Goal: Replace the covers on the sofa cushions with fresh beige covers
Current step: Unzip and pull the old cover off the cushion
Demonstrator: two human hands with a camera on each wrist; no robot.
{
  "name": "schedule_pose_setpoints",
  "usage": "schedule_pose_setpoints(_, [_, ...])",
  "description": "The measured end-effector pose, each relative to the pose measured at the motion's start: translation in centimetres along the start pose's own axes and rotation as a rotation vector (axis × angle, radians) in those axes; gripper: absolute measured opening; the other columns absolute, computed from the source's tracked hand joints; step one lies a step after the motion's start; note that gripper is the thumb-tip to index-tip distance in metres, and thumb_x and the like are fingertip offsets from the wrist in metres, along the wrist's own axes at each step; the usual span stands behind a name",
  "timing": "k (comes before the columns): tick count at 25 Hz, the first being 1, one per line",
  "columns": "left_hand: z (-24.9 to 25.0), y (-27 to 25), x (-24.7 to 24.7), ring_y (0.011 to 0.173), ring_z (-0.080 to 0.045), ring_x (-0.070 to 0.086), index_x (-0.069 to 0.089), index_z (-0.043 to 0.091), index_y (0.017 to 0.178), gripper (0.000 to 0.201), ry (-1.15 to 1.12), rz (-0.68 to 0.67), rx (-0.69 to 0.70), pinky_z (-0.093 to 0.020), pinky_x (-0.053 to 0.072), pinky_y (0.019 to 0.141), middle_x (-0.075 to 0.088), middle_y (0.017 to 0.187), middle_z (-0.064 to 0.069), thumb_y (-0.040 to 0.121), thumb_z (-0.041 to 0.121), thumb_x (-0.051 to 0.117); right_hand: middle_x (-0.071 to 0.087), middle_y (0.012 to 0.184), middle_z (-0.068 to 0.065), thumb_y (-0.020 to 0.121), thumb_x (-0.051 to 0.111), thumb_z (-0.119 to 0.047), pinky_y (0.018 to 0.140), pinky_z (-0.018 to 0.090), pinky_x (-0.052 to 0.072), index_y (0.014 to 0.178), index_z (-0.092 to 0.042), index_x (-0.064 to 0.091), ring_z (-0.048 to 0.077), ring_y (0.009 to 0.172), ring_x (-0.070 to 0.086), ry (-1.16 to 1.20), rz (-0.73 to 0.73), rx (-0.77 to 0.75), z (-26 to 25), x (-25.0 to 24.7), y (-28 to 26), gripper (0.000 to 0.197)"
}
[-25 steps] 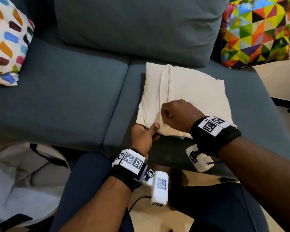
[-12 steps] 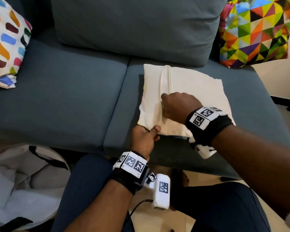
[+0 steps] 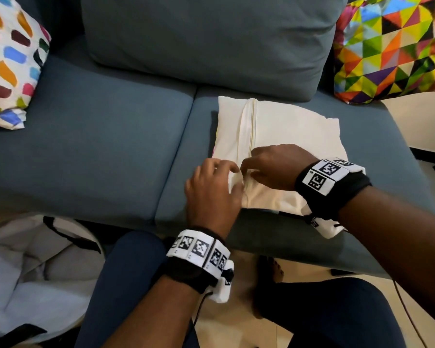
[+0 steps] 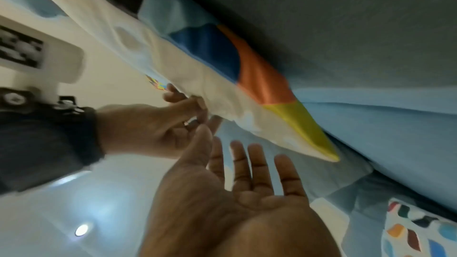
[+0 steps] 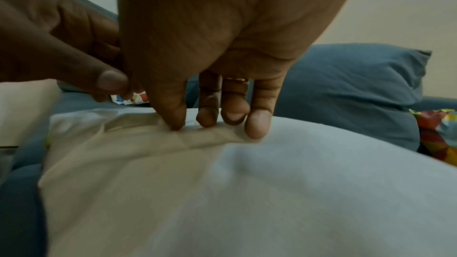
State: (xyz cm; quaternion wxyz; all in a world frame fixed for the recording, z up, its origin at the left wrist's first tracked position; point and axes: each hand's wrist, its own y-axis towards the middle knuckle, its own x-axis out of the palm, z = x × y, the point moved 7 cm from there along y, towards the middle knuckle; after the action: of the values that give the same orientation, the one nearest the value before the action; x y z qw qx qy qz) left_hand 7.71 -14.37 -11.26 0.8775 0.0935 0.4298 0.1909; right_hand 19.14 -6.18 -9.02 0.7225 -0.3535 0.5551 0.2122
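Note:
A cushion in a beige cover (image 3: 299, 136) lies flat on the right sofa seat, its zipper (image 3: 252, 126) running away from me. My right hand (image 3: 251, 167) pinches a fold of the cover beside the zipper's near end; in the right wrist view the thumb and fingers (image 5: 210, 122) press into that fold (image 5: 222, 136). My left hand (image 3: 226, 169) rests just left of it with its fingers straight and spread (image 4: 247, 163), holding nothing. Blue, orange and yellow fabric (image 4: 259, 77) shows along the cushion's underside edge.
A triangle-patterned cushion (image 3: 392, 46) leans at the sofa's right end. A white cushion with coloured spots (image 3: 8, 61) sits at the left. A grey back cushion (image 3: 211, 33) stands behind. A white bag (image 3: 35, 272) sits on the floor by my left knee.
My left hand has let go of the cover's near corner and moved up to the zipper with its fingers opened. My right hand stays at the zipper, now pinching the fold.

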Motion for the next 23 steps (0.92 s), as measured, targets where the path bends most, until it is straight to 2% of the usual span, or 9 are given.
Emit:
schedule_pose_setpoints(3, [2.4, -1.0, 2.4, 0.107, -0.021, 0.053, 0.064, 0.03, 0.113, 0.03, 0.177, -0.219, 0.101, -0.039, 0.043, 0.088, 0.057, 0.114, 0.001, 0.088, 0.047, 0.064, 0.056, 0.116, -0.003, 0.101, 0.044, -0.033, 0.064, 0.033, 0.05, 0.128, -0.036, 0.055, 0.026, 0.093, 0.065, -0.152, -0.05, -0.029, 0.2, -0.6, 0.0, 0.03])
schedule_pose_setpoints(6, [2.6, -1.0, 3.5, 0.108, -0.023, 0.052, 0.062, 0.028, 0.12, 0.037, 0.269, -0.238, 0.078, -0.042, 0.044, 0.088, 0.055, 0.117, -0.003, 0.09, 0.05, 0.062, 0.052, 0.118, 0.003, 0.102, 0.041, -0.028, 0.059, 0.034, 0.045, 0.139, -0.039, 0.045, 0.031, 0.088, 0.065, -0.353, -0.101, -0.102, 0.2, -0.9, 0.0, 0.039])
schedule_pose_setpoints(9, [2.4, -0.8, 4.5, 0.111, -0.024, 0.05, 0.061, 0.022, 0.119, 0.038, 0.369, -0.274, 0.01, -0.043, 0.041, 0.09, 0.053, 0.12, -0.005, 0.092, 0.049, 0.057, 0.051, 0.122, 0.009, 0.1, 0.044, -0.023, 0.061, 0.035, 0.047, 0.146, -0.041, 0.032, 0.031, 0.089, 0.064, -0.556, -0.151, -0.205, 0.0, -1.2, 0.5, 0.05])
schedule_pose_setpoints(12, [1.9, -0.4, 4.9, 0.106, -0.026, 0.055, 0.063, 0.021, 0.114, 0.027, 0.414, -0.306, -0.017, -0.045, 0.037, 0.09, 0.059, 0.113, -0.004, 0.096, 0.039, 0.056, 0.048, 0.128, 0.01, 0.099, 0.046, -0.024, 0.067, 0.038, 0.05, 0.147, -0.045, 0.027, 0.032, 0.093, 0.063, -0.665, -0.182, -0.243, 0.4, -2.0, 1.3, 0.055])
schedule_pose_setpoints(15, [1.4, -0.2, 5.1, 0.098, -0.024, 0.062, 0.063, 0.021, 0.109, 0.015, 0.327, -0.352, -0.012, -0.041, 0.037, 0.093, 0.065, 0.105, -0.001, 0.1, 0.028, 0.053, 0.05, 0.126, 0.006, 0.1, 0.041, -0.025, 0.065, 0.037, 0.043, 0.147, -0.053, 0.019, 0.032, 0.095, 0.063, -0.732, -0.228, -0.264, 1.4, -2.5, 2.0, 0.059])
schedule_pose_setpoints(17, [1.4, -0.4, 5.0, 0.092, -0.022, 0.063, 0.064, 0.02, 0.104, 0.011, 0.26, -0.386, 0.001, -0.037, 0.039, 0.093, 0.066, 0.099, -0.001, 0.099, 0.023, 0.055, 0.052, 0.124, 0.003, 0.099, 0.041, -0.027, 0.063, 0.035, 0.041, 0.147, -0.058, 0.014, 0.03, 0.098, 0.063, -0.747, -0.245, -0.213, 3.5, -3.7, 3.0, 0.063])
schedule_pose_setpoints(19, [2.0, -0.7, 4.7, 0.08, -0.021, 0.064, 0.067, 0.018, 0.091, 0.002, 0.197, -0.372, 0.037, -0.036, 0.043, 0.09, 0.066, 0.086, -0.001, 0.092, 0.018, 0.066, 0.056, 0.117, 0.0, 0.098, 0.042, -0.033, 0.061, 0.032, 0.043, 0.145, -0.062, 0.007, 0.027, 0.095, 0.064, -0.739, -0.26, -0.14, 6.1, -5.2, 4.1, 0.066])
schedule_pose_setpoints(21, [2.3, -0.7, 4.3, 0.068, -0.02, 0.062, 0.067, 0.018, 0.077, 0.011, 0.178, -0.343, 0.048, -0.036, 0.047, 0.086, 0.064, 0.074, 0.0, 0.082, 0.014, 0.076, 0.059, 0.111, 0.0, 0.097, 0.042, -0.037, 0.066, 0.033, 0.049, 0.144, -0.065, 0.001, 0.027, 0.092, 0.064, -0.74, -0.286, -0.078, 8.1, -5.6, 5.4, 0.068])
schedule_pose_setpoints(23, [2.5, -0.8, 4.3, 0.065, -0.02, 0.062, 0.067, 0.018, 0.073, 0.013, 0.172, -0.362, 0.061, -0.038, 0.049, 0.085, 0.063, 0.07, -0.001, 0.078, 0.012, 0.078, 0.061, 0.109, -0.003, 0.097, 0.042, -0.038, 0.068, 0.032, 0.048, 0.143, -0.067, -0.001, 0.025, 0.095, 0.063, -0.73, -0.328, -0.066, 8.9, -5.1, 6.6, 0.069])
